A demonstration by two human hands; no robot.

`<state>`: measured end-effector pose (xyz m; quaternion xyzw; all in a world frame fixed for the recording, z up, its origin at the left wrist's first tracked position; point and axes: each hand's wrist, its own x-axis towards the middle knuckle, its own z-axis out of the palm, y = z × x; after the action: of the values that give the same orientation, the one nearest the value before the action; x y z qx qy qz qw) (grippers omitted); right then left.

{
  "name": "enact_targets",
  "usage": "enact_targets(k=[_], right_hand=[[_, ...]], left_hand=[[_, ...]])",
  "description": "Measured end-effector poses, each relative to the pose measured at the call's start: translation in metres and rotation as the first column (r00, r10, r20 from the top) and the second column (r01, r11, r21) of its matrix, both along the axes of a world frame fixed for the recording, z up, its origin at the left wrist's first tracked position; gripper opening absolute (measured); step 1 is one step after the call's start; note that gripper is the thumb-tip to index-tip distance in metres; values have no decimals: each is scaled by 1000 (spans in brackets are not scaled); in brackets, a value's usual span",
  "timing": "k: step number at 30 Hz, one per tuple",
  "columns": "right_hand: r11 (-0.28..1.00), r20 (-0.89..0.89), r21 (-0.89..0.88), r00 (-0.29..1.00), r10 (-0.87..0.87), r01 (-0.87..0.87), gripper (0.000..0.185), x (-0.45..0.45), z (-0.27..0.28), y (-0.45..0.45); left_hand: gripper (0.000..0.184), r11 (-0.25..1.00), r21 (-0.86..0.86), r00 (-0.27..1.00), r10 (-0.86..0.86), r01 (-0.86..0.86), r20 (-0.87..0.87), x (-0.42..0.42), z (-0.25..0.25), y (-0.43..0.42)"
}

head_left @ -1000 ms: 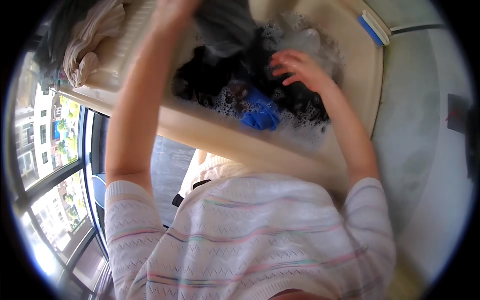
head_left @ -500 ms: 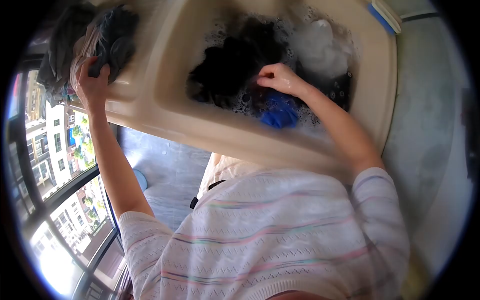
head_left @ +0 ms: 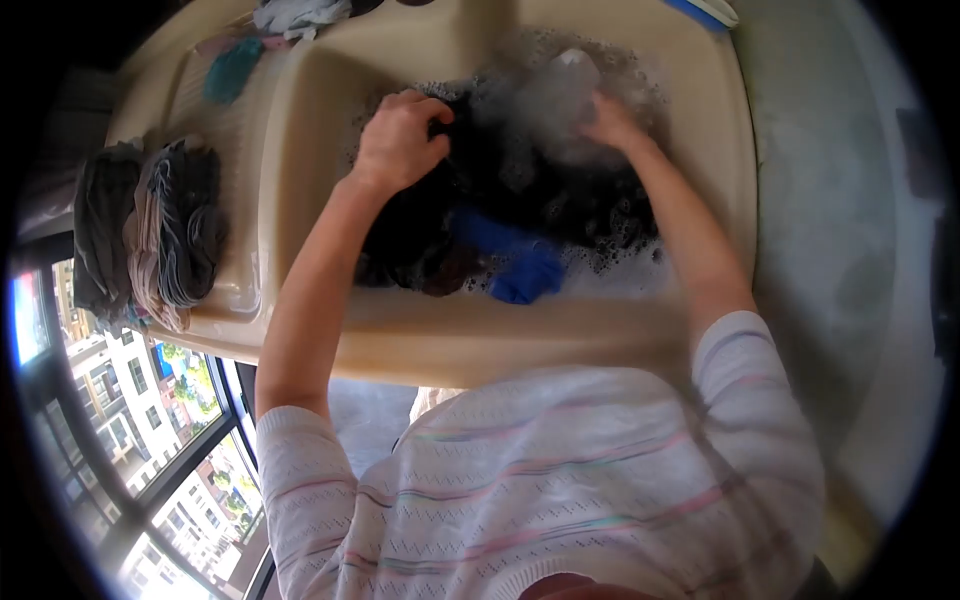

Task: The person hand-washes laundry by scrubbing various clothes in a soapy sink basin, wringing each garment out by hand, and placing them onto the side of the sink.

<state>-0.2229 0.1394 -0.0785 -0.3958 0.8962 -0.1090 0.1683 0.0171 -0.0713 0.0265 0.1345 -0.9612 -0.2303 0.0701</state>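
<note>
Left hand (head_left: pixel 398 143) curls over black clothes (head_left: pixel 500 175), right hand (head_left: pixel 613 124) by white cloth (head_left: pixel 563 88); grips I can't tell. Tugging might splash suds (head_left: pixel 640 277).

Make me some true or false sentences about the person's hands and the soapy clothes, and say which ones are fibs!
1. The blue cloth lies in the basin with black clothes. True.
2. The right hand is outside the basin. False: the right hand is over the basin, by the pale cloth.
3. The left hand is at the black clothes. True.
4. The grey and beige pile is in the basin. False: the pile lies on the ribbed board beside it.
5. The person's top has coloured stripes. True.
</note>
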Motion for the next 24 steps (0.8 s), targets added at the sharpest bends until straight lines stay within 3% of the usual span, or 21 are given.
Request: enact_targets(k=[1, 2, 3, 4, 5, 7, 8, 9, 10, 12, 14, 15, 17, 18, 19, 20, 22, 24], right_hand=[[991, 134, 137, 991, -15, -3, 47, 2, -8, 4], [999, 167, 27, 986, 23, -28, 42, 0, -41, 11], [991, 75, 133, 997, -18, 8, 36, 9, -55, 9], [988, 162, 79, 976, -142, 131, 28, 11, -73, 10], [993, 33, 112, 999, 19, -23, 20, 17, -74, 9], [997, 446, -18, 893, -59, 75, 20, 7, -26, 15], [988, 632, -65, 772, -69, 141, 21, 1, -3, 18], [839, 794, -236, 595, -125, 491, 23, -8, 4, 30], [771, 822, -141, 508, -259, 621, 30, -30, -3, 41], [630, 706, -265, 592, -389, 730, 42, -52, -21, 54], [644, 584, -316, 678, -447, 696, 50, -35, -54, 45], [658, 512, -340, 719, -469, 672, 54, -26, -61, 32], [755, 568, -311, 749, -340, 578, 56, 8, -49, 5], [783, 692, -374, 712, -121, 497, 45, 27, -41, -5], [865, 588, -375, 807, -55, 332, 31, 51, -7, -23], [753, 454, -620, 884, 115, 220, 21, 80, 20, -34], [633, 115, -773, 970, 216, -49, 21, 131, 66, -49], [646, 16, -739, 954, 300, -191, 19, 153, 84, -56]], left_hand=[[26, 998, 59, 1000, -21, 21, 12, -26, -12, 8], [28, 992, 119, 999, -45, 42, 27, -51, -25, 18], [31, 990, 105, 995, -87, 91, -40, -79, -44, 28], [34, 986, 89, 986, -129, 139, -108, -100, -64, 39], [36, 990, 73, 988, -114, 122, -108, -115, -79, 54], [41, 995, 40, 991, -86, 91, -106, -136, -101, 74], [43, 984, 162, 994, -89, 78, 65, -140, -107, 70], [45, 960, 277, 965, -109, 40, 239, -137, -113, 59], [48, 927, 375, 903, -147, -17, 404, -133, -119, 47], [50, 736, 621, 859, -107, -270, 500, -121, -136, 28], [55, 294, 886, 918, -56, -360, 392, -110, -187, 9], [57, 31, 937, 937, -4, -348, 349, -111, -200, 4], [61, -152, 956, 956, 117, -250, 269, -114, -163, 21], [63, -237, 953, 955, 181, -189, 234, -114, -136, 33], [69, -323, 932, 956, 180, -166, 233, -114, -113, 43], [60, -519, 844, 963, 132, -137, 237, -115, -119, 39], [45, -313, 928, 950, 167, -202, 264, -110, -192, 27], [38, -257, 955, 968, 161, -147, 192, -108, -245, 9]])
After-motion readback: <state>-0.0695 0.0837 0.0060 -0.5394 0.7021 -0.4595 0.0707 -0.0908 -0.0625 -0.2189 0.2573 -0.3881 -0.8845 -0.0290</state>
